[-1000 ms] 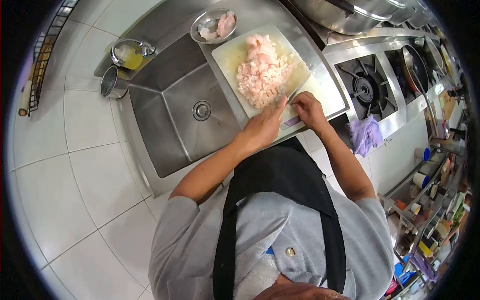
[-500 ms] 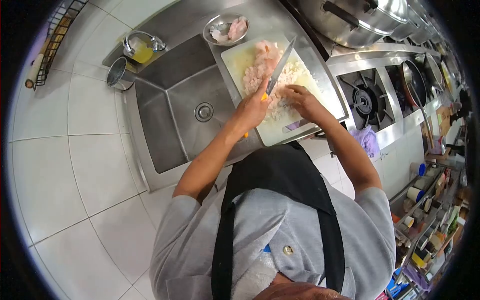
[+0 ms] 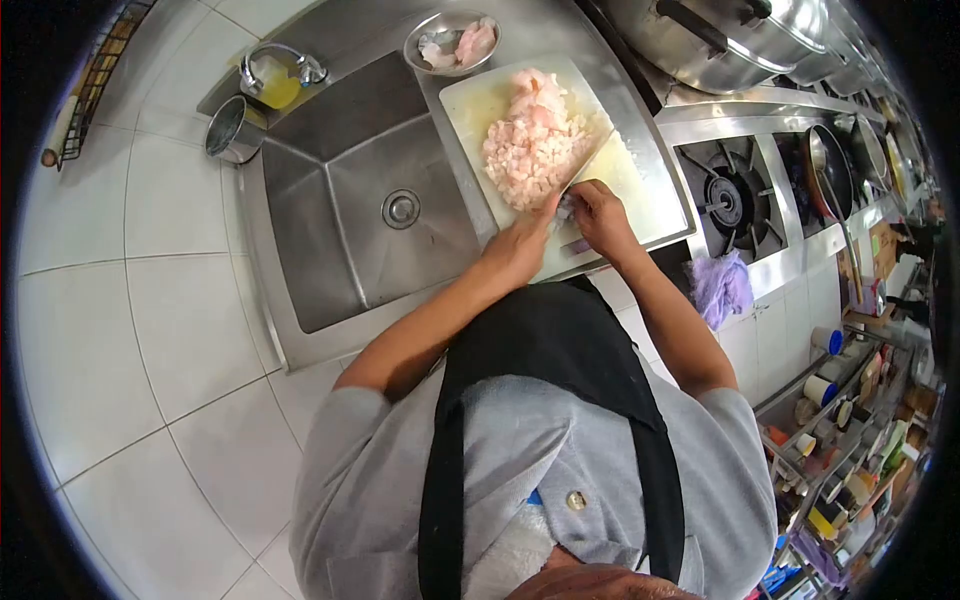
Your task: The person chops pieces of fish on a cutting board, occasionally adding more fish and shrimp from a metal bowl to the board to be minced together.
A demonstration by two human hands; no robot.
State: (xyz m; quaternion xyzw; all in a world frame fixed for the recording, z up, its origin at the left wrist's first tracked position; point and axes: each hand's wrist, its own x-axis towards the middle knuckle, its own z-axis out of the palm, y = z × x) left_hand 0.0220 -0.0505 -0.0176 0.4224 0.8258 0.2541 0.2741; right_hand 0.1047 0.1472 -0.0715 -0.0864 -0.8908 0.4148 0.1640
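My left hand [image 3: 522, 244] is closed round the handle of a knife [image 3: 591, 158], its index finger stretched along the blade. The blade lies along the right edge of a heap of diced pale pink meat [image 3: 530, 150] on a white cutting board [image 3: 625, 190]. Larger pieces [image 3: 537, 92] sit at the heap's far end. My right hand [image 3: 598, 215] is close beside the knife's near end, fingers bent together at a small greyish bit [image 3: 566, 209]; what exactly they hold is hidden.
A metal bowl [image 3: 452, 45] with pink pieces stands beyond the board. To the left are a sink [image 3: 400, 270], a faucet [image 3: 285, 50] and a metal cup [image 3: 236, 130]. A gas burner [image 3: 728, 198], large pot [image 3: 740, 40] and purple cloth [image 3: 722, 288] are at the right.
The knife has moved nearer and to the right, its blade now beside the heap. The diced meat is gathered further left, and the board's right part shows more. Both hands have come nearer my body.
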